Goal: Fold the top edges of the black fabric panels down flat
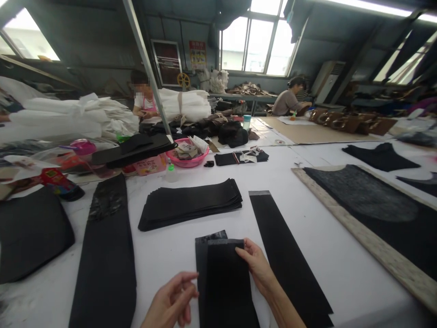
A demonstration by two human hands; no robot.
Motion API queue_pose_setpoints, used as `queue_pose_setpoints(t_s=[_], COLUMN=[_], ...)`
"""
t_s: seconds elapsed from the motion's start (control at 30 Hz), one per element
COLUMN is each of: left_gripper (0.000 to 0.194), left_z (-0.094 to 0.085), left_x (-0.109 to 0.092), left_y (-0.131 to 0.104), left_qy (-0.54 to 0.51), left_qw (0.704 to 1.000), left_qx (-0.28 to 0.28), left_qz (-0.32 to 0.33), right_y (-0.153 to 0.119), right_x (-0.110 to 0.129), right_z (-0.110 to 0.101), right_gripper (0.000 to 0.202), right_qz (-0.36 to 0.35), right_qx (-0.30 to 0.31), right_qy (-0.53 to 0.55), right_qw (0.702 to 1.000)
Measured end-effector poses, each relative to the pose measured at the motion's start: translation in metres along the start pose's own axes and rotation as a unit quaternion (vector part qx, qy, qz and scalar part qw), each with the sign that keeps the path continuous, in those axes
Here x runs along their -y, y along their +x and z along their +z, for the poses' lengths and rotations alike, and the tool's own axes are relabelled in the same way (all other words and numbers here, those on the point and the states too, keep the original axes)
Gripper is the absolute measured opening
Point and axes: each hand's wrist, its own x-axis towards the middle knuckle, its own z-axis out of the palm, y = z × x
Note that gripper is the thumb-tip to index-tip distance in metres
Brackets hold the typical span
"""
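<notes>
My right hand point(258, 264) pinches the top right corner of a black fabric strip point(228, 282), thumb on top. A greyish band runs along that strip's top edge. Beneath it lies another black piece point(202, 273), showing at the left and top with a shiny end. My left hand point(172, 300) is just left of these pieces, fingers partly bent and apart, with nothing in it. To the right a long black strip point(287, 250) with a grey end lies flat. Beyond my hands is a stack of black panels point(191, 202).
Long black pieces point(105, 255) lie at the left. Farther back stand a pink basin point(189, 160) with paper scraps and a small green-tipped bottle point(170, 172). A grey-edged board point(341, 223) bearing black fabric is at the right. Two people sit across the room.
</notes>
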Motion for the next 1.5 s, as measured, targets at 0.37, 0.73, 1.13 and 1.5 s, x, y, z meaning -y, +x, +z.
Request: queue_pose_setpoints(t_s=[0.37, 0.73, 1.13, 1.5], left_gripper=[0.042, 0.028, 0.028, 0.029], left_z=[0.033, 0.025, 0.024, 0.024], left_x=[0.014, 0.010, 0.007, 0.006], left_y=[0.069, 0.074, 0.079, 0.084], left_qy=[0.044, 0.210, 0.302, 0.319], left_qw=[0.988, 0.952, 0.922, 0.915], left_qx=[-0.143, -0.223, -0.242, -0.243], left_qz=[0.033, 0.022, -0.022, -0.053], right_y=[0.014, 0.033, 0.047, 0.049], right_x=[-0.011, -0.008, -0.012, -0.011], right_z=[0.009, 0.013, 0.016, 0.015], right_gripper=[0.039, 0.021, 0.022, 0.028], right_qz=[-0.033, -0.058, -0.048, -0.036], right_qx=[-0.030, -0.119, -0.130, -0.135], right_qy=[-0.269, -0.540, -0.633, -0.646], right_qw=[0.962, 0.831, 0.762, 0.751])
